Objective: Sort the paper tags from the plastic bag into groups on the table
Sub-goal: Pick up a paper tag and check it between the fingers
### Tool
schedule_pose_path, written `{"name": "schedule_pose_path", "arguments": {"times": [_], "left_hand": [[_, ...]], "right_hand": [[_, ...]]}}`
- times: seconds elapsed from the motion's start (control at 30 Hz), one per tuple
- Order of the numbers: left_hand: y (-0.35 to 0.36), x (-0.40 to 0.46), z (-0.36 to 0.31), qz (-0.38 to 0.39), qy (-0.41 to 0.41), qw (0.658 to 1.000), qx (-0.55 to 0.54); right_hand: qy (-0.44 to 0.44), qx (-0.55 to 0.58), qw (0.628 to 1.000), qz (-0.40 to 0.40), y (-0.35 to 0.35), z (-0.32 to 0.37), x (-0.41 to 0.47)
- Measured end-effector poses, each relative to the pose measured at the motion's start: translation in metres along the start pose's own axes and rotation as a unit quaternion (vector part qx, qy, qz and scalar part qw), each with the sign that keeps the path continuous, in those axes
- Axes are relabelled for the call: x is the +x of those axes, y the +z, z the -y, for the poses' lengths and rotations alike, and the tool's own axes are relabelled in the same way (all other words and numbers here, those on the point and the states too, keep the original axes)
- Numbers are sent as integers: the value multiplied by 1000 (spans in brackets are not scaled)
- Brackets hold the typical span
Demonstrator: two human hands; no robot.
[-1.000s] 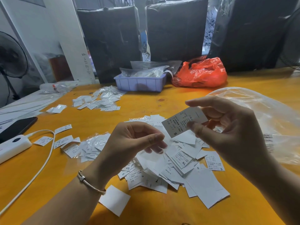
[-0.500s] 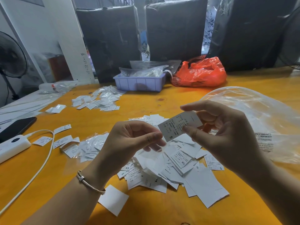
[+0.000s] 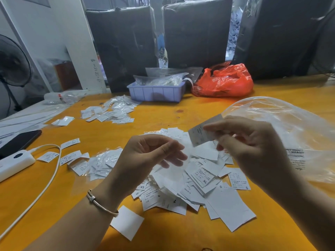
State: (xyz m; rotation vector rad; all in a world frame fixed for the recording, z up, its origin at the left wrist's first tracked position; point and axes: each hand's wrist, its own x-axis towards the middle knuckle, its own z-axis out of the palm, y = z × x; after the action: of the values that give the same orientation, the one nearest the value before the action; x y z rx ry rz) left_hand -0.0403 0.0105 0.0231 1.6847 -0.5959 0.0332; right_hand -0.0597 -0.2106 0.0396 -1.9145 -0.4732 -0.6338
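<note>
A loose heap of white paper tags (image 3: pixel 197 180) with size letters lies on the orange table (image 3: pixel 163 113) in front of me. My right hand (image 3: pixel 253 149) pinches one blurred tag (image 3: pixel 199 134) above the heap. Just left of it, my left hand (image 3: pixel 150 158) hovers over the heap with fingers loosely curled, and I see nothing held in it. The clear plastic bag (image 3: pixel 290 129) lies at the right, behind my right hand. A smaller group of tags (image 3: pixel 110 113) sits farther back left, and another group in clear sleeves (image 3: pixel 101 163) lies left of my left hand.
A lilac tray (image 3: pixel 155 92) with clear bags and a red plastic bag (image 3: pixel 224 82) stand at the back, before black wrapped bundles (image 3: pixel 195 31). At the left lie a dark phone (image 3: pixel 18 141) and a white power bank (image 3: pixel 14 163) with cable. One blank tag (image 3: pixel 126 221) lies near my wrist.
My right hand has turned the pinched tag and drawn it slightly right, its printed face now blurred. My left hand stays over the heap, fingers a little more apart.
</note>
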Motion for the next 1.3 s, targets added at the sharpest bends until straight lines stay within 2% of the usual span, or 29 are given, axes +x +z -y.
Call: {"name": "schedule_pose_path", "arguments": {"times": [0.13, 0.23, 0.33, 0.4, 0.73, 0.8, 0.93, 1.0, 1.17, 1.3], "left_hand": [[0, 0, 0, -2, 17, 1000, -16], [1, 1, 0, 29, 14, 999, -35], [2, 2, 0, 41, -4, 999, -19], [2, 1, 0, 40, -14, 999, -9], [3, 0, -1, 10, 19, 1000, -3], [3, 0, -1, 3, 23, 1000, -3], [1, 0, -2, -9, 29, 999, -10], [1, 0, -2, -8, 31, 999, -10], [1, 0, -3, -9, 33, 999, -7], [1, -1, -3, -2, 33, 999, -11]], "right_hand": [[11, -23, 986, 167, 9, 0, -4], [8, 39, 979, 201, 15, -2, -7], [27, 117, 975, 184, 14, -6, -6], [29, 126, 977, 171, 12, -7, -5], [-6, 40, 987, 156, 13, -3, -5], [-18, 40, 993, 112, 7, 1, -2], [-61, 31, 995, -75, -10, 5, 3], [-97, 26, 989, -111, -16, 10, 3], [-186, -22, 979, -79, -12, 20, -2], [-209, -67, 974, -54, -6, 18, -4]]}}
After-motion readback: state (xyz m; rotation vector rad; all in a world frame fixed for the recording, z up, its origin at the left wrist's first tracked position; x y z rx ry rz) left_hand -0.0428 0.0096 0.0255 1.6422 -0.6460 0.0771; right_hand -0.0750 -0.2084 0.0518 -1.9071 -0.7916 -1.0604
